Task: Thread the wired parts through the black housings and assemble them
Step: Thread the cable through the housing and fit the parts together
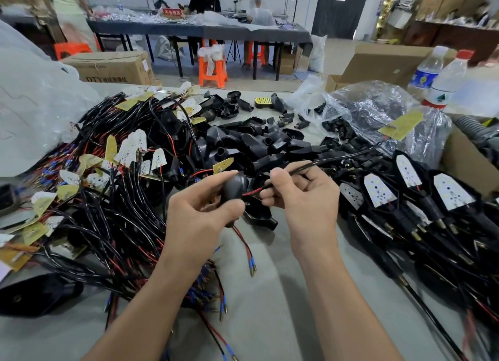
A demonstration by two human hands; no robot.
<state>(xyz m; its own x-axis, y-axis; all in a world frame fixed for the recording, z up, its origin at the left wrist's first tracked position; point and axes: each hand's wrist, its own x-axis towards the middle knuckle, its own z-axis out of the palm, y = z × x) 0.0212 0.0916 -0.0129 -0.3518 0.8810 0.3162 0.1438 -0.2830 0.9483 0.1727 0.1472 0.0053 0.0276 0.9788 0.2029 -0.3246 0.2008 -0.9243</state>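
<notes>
pulling hard, i could snag the wire (252, 191) inside the black housing (234, 187); left fingers (216, 179) clamp the housing, right fingers (280, 176) pinch the wire just beside it.

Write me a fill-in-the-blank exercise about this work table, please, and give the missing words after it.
1. The left hand grips a ____ housing.
2. The right hand pinches the cable, whose leads hang below the housing and end in ____ sleeves.
3. At the right of the table stand ____ water bottles.
4. The plastic stool in the aisle beyond is ____.

Missing words: black; blue; two; orange.
</notes>
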